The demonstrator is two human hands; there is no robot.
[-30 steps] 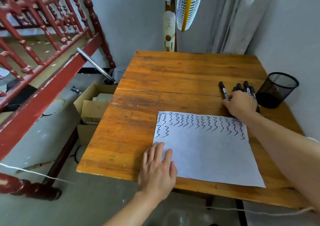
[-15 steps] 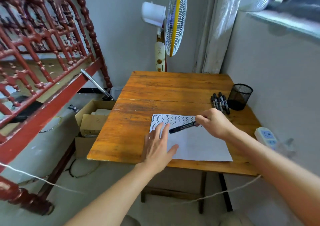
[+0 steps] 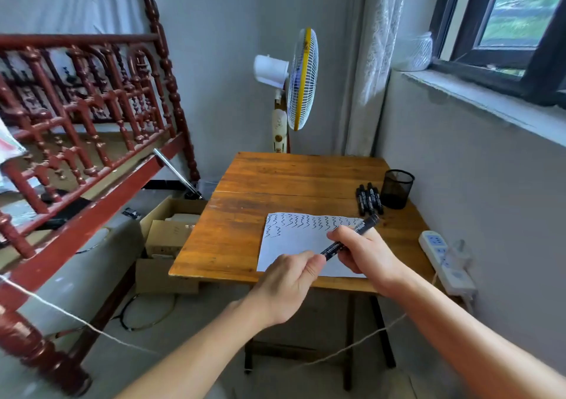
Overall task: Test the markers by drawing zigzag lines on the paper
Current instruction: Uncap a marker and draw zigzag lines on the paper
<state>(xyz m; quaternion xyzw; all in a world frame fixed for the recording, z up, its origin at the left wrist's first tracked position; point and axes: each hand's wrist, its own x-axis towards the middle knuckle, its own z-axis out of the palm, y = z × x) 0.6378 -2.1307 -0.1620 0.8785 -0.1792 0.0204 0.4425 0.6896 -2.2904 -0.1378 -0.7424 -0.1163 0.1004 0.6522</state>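
Observation:
A white paper lies on the wooden table, with a row of black zigzag lines along its far edge and two more at the left below. Above the paper I hold a black marker tilted, its far end up to the right. My right hand grips the barrel. My left hand pinches the marker's near end; that end is hidden by the fingers. Several more black markers lie side by side at the table's right, beside a black mesh pen cup.
A white power strip hangs at the table's right edge against the wall. A standing fan is behind the table. Open cardboard boxes sit on the floor to the left, beside a red wooden bed frame.
My right hand took a marker from the group and brought it over the paper. My left hand lifted off the paper and closed on the marker's near end. The camera view pulled back and up.

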